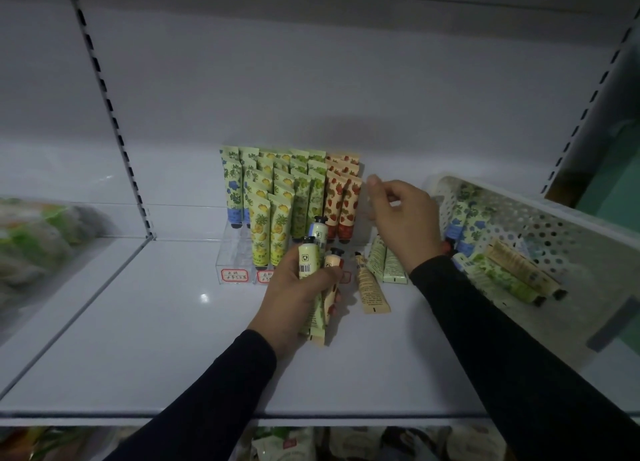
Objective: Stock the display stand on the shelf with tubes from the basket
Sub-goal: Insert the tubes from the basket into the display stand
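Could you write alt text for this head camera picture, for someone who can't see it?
A person's left hand grips a bunch of tubes in front of a clear display stand packed with upright fruit-patterned tubes on a white shelf. The right hand hovers beside the stand, fingers loosely curled. A white perforated basket at right holds more tubes.

head view | worn on head, faces forward and down | close above the shelf (173, 339) | single view

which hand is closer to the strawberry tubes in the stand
Right. The right hand hangs just beside the strawberry tubes, on their right; the left hand is lower, in front of the stand, holding a bunch of tubes.
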Motion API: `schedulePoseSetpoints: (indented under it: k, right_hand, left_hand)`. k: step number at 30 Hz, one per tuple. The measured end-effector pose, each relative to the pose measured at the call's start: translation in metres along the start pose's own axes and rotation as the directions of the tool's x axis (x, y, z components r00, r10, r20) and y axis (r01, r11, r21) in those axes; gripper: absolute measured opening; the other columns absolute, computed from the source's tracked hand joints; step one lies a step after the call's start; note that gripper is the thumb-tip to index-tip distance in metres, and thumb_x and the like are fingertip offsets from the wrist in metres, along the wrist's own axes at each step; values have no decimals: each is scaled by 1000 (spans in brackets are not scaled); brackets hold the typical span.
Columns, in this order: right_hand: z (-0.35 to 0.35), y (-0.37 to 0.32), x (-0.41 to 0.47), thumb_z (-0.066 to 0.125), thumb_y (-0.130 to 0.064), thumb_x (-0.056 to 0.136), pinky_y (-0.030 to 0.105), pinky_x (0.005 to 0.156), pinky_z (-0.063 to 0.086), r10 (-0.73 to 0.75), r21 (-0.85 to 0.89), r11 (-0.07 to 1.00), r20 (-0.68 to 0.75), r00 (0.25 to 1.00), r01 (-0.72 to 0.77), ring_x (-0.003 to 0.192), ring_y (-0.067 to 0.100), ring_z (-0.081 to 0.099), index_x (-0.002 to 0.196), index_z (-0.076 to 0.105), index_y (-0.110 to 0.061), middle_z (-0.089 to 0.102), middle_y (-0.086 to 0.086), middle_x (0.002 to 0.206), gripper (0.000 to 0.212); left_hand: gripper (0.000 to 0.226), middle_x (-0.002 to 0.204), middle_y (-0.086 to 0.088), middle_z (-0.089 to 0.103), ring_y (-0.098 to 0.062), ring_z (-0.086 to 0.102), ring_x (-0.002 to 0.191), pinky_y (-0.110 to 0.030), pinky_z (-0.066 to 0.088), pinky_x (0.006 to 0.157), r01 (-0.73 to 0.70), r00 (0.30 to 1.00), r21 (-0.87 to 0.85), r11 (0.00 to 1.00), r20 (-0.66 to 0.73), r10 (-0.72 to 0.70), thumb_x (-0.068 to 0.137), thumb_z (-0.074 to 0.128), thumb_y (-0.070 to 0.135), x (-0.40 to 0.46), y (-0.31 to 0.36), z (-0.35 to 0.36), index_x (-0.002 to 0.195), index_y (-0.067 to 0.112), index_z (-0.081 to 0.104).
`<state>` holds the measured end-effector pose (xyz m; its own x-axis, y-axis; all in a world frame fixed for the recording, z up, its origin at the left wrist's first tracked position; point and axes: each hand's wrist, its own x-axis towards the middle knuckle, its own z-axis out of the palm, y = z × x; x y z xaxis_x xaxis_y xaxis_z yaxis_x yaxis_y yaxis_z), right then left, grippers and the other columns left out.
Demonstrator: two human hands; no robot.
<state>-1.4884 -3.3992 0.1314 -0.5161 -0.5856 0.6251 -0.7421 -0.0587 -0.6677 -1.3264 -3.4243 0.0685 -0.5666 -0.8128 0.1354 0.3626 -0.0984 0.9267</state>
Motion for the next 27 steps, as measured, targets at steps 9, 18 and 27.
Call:
schedulePoseSetpoints:
  k: [9, 18, 27]
  right_hand:
    - [-8, 4, -45, 68, -19, 85, 23, 47, 46, 157, 325, 809, 684, 712, -490, 54, 10, 63, 107, 65, -13, 72, 0, 76, 23]
    - [-14, 20, -35, 63, -5, 89, 22, 52, 47, 301, 597, 569, 488, 819, -565, 57, 11, 58, 101, 64, -10, 66, 8, 79, 13]
    - [-22, 35, -39, 62, -23, 88, 27, 92, 45, -494, -49, 857, 204, 845, 513, 108, 14, 55, 102, 75, -15, 57, 1, 115, 21]
  left_hand:
    - [33, 80, -15, 66, -21, 66, 65, -31, 54, 57, -24, 999, -10, 1000, 40, 25, 80, 71, -6, 0, 0, 1, 109, 2, 57]
    - [29, 83, -18, 69, -25, 67, 64, -31, 54, 52, 11, 999, -32, 999, 40, -10, 84, 63, -12, -2, -2, 3, 108, 2, 55]
    - [22, 95, -27, 67, -25, 68, 69, -26, 52, 47, 48, 997, -144, 988, 63, -40, 85, 59, -9, 0, 2, 1, 102, 5, 59]
